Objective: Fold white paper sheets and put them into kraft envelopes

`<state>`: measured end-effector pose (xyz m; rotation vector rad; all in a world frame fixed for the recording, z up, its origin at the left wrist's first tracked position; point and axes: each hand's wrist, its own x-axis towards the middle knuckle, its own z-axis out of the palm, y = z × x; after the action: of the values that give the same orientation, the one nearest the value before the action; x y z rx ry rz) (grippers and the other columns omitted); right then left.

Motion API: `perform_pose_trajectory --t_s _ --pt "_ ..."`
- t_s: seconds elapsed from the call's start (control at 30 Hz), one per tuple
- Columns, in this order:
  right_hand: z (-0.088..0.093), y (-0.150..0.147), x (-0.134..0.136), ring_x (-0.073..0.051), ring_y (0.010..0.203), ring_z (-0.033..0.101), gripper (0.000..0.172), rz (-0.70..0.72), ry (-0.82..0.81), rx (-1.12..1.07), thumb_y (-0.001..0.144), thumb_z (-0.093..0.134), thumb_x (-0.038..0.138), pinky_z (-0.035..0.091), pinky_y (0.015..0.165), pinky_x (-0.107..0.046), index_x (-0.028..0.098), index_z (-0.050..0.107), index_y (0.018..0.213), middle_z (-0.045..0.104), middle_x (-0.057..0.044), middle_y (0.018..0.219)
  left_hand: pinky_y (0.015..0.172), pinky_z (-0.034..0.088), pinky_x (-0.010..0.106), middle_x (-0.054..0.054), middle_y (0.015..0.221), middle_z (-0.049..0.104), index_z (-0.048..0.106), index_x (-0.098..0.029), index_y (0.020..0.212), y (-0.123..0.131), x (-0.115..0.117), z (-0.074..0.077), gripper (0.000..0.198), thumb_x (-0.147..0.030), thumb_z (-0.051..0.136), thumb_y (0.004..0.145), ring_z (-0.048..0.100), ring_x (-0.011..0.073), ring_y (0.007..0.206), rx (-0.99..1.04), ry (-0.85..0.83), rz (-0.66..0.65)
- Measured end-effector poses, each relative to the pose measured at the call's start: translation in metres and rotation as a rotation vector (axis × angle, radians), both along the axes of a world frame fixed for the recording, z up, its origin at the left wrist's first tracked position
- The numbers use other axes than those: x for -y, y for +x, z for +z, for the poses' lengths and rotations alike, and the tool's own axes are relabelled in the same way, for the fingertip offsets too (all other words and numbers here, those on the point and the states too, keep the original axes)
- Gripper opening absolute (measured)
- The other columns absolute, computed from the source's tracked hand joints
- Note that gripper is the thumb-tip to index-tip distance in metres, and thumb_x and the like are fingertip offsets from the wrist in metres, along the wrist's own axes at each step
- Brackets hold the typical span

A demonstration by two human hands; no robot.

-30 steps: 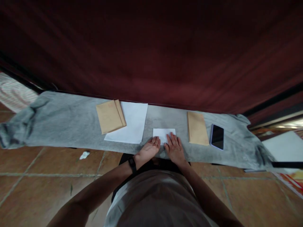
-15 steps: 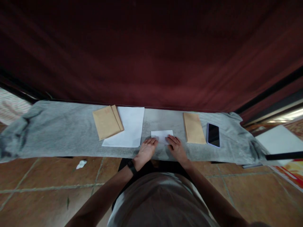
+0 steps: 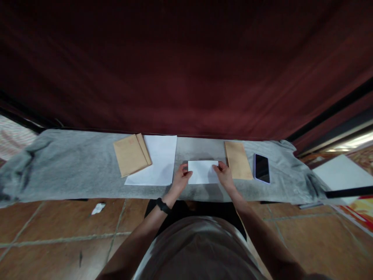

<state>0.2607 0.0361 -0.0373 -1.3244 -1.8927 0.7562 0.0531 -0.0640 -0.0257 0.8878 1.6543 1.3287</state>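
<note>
Between my hands is a small white folded sheet of paper [image 3: 203,172], a little above the grey cloth. My left hand [image 3: 181,179] pinches its left edge, thumb on top. At the right edge my right hand [image 3: 225,175] grips it the same way, with the thumb on the upper face. Just left of my left hand lies a larger stack of white paper [image 3: 161,163], partly covered by brown envelopes [image 3: 131,154]. Beside my right hand rest more brown envelopes [image 3: 239,160].
A phone [image 3: 262,168] lies right of the envelopes on the grey cloth [image 3: 78,163], which covers a long narrow surface. Behind it hangs a dark red curtain [image 3: 186,77]. A crumpled white scrap [image 3: 98,208] is on the tiled floor. A white board [image 3: 342,173] stands at the far right.
My hands were pressing flat on the folded paper. Now they have moved apart to its two side edges and hold it lifted, nearer the camera.
</note>
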Motion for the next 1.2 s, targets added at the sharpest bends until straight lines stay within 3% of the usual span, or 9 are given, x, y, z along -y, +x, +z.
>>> perform_pose_trajectory --t_s 0.1,0.2,0.27,0.37,0.57,0.67,0.83,1.0,1.2 --pt "-0.013 0.000 0.009 -0.021 0.066 0.060 0.039 -0.032 0.013 0.058 0.095 0.045 0.049 0.048 0.065 -0.032 0.018 0.068 0.097 0.065 -0.004 0.075 0.064 0.049 0.028 -0.006 0.068 0.061 0.056 -0.017 0.127 0.004 0.001 -0.016 0.046 -0.016 0.063 0.081 0.060 0.0146 0.060 -0.235 -0.044 -0.011" --pt "-0.018 0.001 0.021 -0.028 0.097 0.065 0.043 -0.056 0.137 0.189 0.098 0.043 0.036 0.052 0.086 -0.042 0.015 0.061 0.131 0.069 -0.016 0.112 0.070 0.052 0.031 -0.002 0.076 0.066 0.053 -0.018 0.134 0.007 0.003 -0.022 0.052 -0.010 0.056 0.083 0.065 0.0168 0.067 -0.415 -0.074 -0.044" --pt "-0.018 -0.002 0.030 -0.031 0.121 0.058 0.050 -0.018 0.262 0.340 0.099 0.043 0.030 0.048 0.099 -0.048 0.013 0.049 0.146 0.058 -0.021 0.139 0.075 0.054 0.033 0.002 0.085 0.070 0.052 -0.018 0.138 0.009 0.004 -0.021 0.053 -0.011 0.054 0.085 0.069 0.0193 0.076 -0.517 -0.099 -0.069" --pt "-0.019 -0.011 0.045 -0.031 0.140 0.045 0.051 0.162 0.348 0.521 0.103 0.043 0.029 0.040 0.111 -0.050 0.016 0.045 0.151 0.046 -0.017 0.156 0.080 0.056 0.034 0.008 0.099 0.074 0.051 -0.016 0.141 0.013 0.004 -0.018 0.052 -0.012 0.051 0.089 0.072 0.0225 0.086 -0.651 -0.154 -0.103" --pt "-0.027 -0.023 0.062 -0.032 0.145 0.042 0.049 0.236 0.331 0.636 0.105 0.043 0.034 0.031 0.118 -0.056 0.019 0.048 0.151 0.044 -0.015 0.159 0.081 0.057 0.034 0.012 0.111 0.075 0.056 -0.019 0.137 0.020 0.011 -0.014 0.044 -0.018 0.049 0.094 0.073 0.0243 0.091 -0.941 -0.192 -0.100" --pt "-0.029 -0.022 0.063 -0.032 0.146 0.041 0.050 0.224 0.343 0.639 0.105 0.041 0.033 0.030 0.119 -0.056 0.019 0.047 0.152 0.043 -0.014 0.159 0.096 0.054 0.041 0.015 0.124 0.070 0.057 -0.018 0.138 0.032 0.015 -0.017 0.042 -0.021 0.043 0.099 0.068 0.0275 0.110 -1.108 -0.074 -0.071" --pt "-0.031 -0.019 0.063 -0.032 0.149 0.037 0.057 0.262 0.362 0.653 0.100 0.045 0.024 0.029 0.119 -0.056 0.019 0.040 0.156 0.039 -0.013 0.162 0.119 0.035 0.054 0.017 0.153 0.052 0.039 -0.016 0.154 0.056 0.017 -0.033 0.057 -0.042 0.039 0.104 0.044 0.0317 0.145 -1.169 0.138 -0.222" --pt "-0.032 -0.016 0.061 -0.031 0.148 0.038 0.053 0.218 0.358 0.654 0.104 0.039 0.028 0.030 0.119 -0.053 0.015 0.042 0.155 0.041 -0.016 0.160 0.121 0.032 0.055 0.023 0.160 0.038 0.027 -0.007 0.159 0.048 0.018 -0.045 0.073 -0.051 0.040 0.102 0.032 0.0337 0.152 -1.189 0.084 -0.216" --pt "-0.036 0.000 0.057 -0.032 0.146 0.041 0.056 0.125 0.380 0.644 0.106 0.035 0.035 0.032 0.117 -0.053 0.009 0.037 0.156 0.042 -0.020 0.159 0.123 0.028 0.051 0.022 0.161 0.038 0.034 -0.006 0.156 0.036 0.023 -0.041 0.065 -0.042 0.039 0.103 0.031 0.0310 0.153 -1.212 -0.054 -0.204"
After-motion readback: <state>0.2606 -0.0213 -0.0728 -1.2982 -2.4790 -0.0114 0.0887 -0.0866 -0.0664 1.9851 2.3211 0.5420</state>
